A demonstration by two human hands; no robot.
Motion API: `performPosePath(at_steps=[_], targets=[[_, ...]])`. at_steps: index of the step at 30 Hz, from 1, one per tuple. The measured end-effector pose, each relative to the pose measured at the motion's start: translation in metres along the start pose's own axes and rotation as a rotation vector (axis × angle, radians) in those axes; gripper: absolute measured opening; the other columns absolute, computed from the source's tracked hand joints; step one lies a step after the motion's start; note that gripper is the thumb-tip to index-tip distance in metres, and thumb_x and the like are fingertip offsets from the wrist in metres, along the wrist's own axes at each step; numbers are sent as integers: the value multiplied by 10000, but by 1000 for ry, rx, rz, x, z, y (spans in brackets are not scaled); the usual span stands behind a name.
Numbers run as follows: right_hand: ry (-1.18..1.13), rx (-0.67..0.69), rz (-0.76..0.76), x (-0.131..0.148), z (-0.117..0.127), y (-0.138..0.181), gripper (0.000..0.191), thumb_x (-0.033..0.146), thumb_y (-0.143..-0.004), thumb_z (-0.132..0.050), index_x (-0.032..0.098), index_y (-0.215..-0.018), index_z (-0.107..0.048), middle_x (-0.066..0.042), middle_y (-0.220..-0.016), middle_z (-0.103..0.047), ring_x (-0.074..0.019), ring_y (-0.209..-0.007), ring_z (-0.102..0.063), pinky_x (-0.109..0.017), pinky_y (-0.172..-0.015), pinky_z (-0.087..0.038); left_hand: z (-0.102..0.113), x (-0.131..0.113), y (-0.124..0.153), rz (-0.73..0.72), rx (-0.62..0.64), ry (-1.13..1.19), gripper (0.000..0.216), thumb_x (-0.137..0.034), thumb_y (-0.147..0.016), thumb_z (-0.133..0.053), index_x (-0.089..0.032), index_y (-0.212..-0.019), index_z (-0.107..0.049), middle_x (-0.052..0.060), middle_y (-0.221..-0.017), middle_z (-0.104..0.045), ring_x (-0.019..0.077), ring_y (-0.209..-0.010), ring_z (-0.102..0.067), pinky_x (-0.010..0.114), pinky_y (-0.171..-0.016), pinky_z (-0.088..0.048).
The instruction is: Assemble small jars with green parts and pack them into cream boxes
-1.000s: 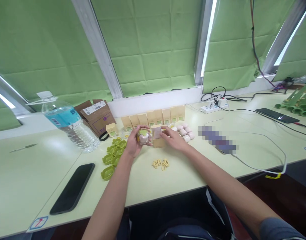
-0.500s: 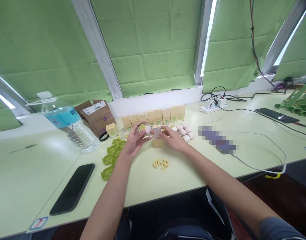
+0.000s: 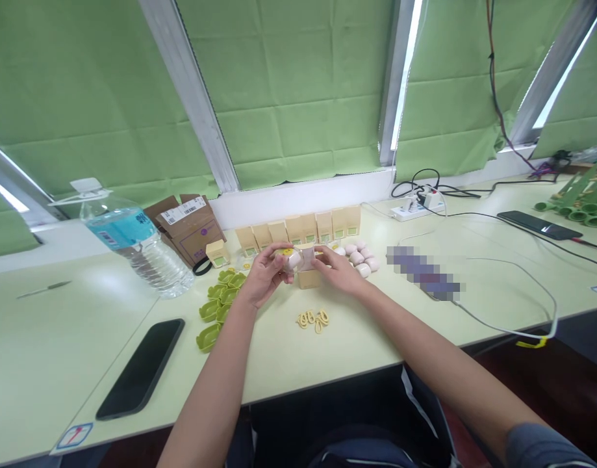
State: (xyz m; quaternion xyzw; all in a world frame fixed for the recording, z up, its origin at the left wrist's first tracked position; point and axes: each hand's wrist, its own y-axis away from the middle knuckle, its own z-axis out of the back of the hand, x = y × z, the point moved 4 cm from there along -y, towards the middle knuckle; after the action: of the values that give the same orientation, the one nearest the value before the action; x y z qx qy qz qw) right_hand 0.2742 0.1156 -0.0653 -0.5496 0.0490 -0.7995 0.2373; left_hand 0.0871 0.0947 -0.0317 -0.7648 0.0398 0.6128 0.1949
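Note:
My left hand (image 3: 263,278) is closed on a small rounded white piece (image 3: 293,261) with a yellow patch on top, which seems to be in clear plastic. Just right of it, the fingers of my right hand (image 3: 341,270) pinch a translucent flap (image 3: 307,259) at the top of a small tan box (image 3: 308,279). The box stands on the table between both hands, partly covered by them. The white piece is close beside the flap; whether they touch I cannot tell. Several pale yellow rings (image 3: 319,318) lie nearer to me.
Green trays (image 3: 210,310) lie to the left, white-pink rounded pieces (image 3: 360,255) to the right. Tan boxes (image 3: 294,229) line the back. A water bottle (image 3: 137,240), carton (image 3: 195,234), black phone (image 3: 141,368), power strip (image 3: 409,211) and cables surround the work area.
My left hand has turned the white piece and brought it slightly right and down, closer to the flap; its fingers have curled in. The right hand stays at the box.

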Motion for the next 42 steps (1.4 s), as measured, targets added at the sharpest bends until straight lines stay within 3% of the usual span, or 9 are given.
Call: performPosePath(at_steps=[5, 8, 13, 17, 21, 28, 42], targets=[[-15, 9, 10, 4, 0, 1, 321, 362, -976, -496, 223, -1261, -550, -84, -1172, -728, -221, -1097, -681, -416, -1012, -460, -5, -2, 2, 24, 27, -7, 735, -270, -664, -887, -233, -1320, -556, 41, -1012, -672, 154, -820, -698, 321, -844, -580], [-4, 5, 1, 5, 1, 1, 317, 355, -974, -498, 222, -1256, -552, -79, -1173, -729, -219, -1093, -682, -414, -1007, -462, -6, -4, 3, 42, 22, -41, 729, -274, -693, -868, -231, -1341, -536, 36, -981, -670, 158, -796, -707, 295, -797, -571], [17, 10, -12, 4, 1, 1, 332, 364, -977, -497, 226, -1275, -543, -80, -1189, -721, -220, -1094, -681, -409, -993, -470, 3, 1, -4, -40, -92, -103, 549, -471, -761, -791, -183, -1194, -616, 45, -921, -668, 112, -671, -629, 217, -580, -477], [18, 16, -16, 2, 0, 1, 337, 391, -983, -497, 242, -1282, -542, -79, -1221, -711, -224, -1121, -674, -414, -1003, -472, 10, 3, -10, -196, -198, -211, 524, -557, -760, -754, -178, -1110, -663, 77, -1039, -689, 164, -838, -641, 249, -684, -512], [11, 35, 11, 0, -1, 0, 359, 438, -986, -501, 247, -1287, -538, -81, -1216, -713, -231, -1117, -681, -418, -988, -488, 0, 1, -7, -284, -147, -312, 552, -569, -771, -738, -173, -1146, -656, 98, -1116, -693, 218, -977, -651, 299, -832, -522], [14, 72, 45, 1, -3, 1, 415, 478, -986, -499, 263, -1340, -525, -93, -1227, -708, -245, -1113, -686, -405, -922, -531, -22, -1, -1, -301, -91, -531, 480, -526, -833, -683, -182, -1164, -634, 106, -1169, -666, 227, -1026, -647, 315, -866, -532], [50, 66, 27, -3, -4, 0, 396, 435, -993, -492, 265, -1350, -515, -80, -1206, -719, -242, -1093, -693, -414, -953, -518, -21, -7, 1, -444, -156, -981, 402, -462, -864, -673, -234, -1194, -638, 71, -1189, -692, 220, -1062, -648, 367, -929, -518]])
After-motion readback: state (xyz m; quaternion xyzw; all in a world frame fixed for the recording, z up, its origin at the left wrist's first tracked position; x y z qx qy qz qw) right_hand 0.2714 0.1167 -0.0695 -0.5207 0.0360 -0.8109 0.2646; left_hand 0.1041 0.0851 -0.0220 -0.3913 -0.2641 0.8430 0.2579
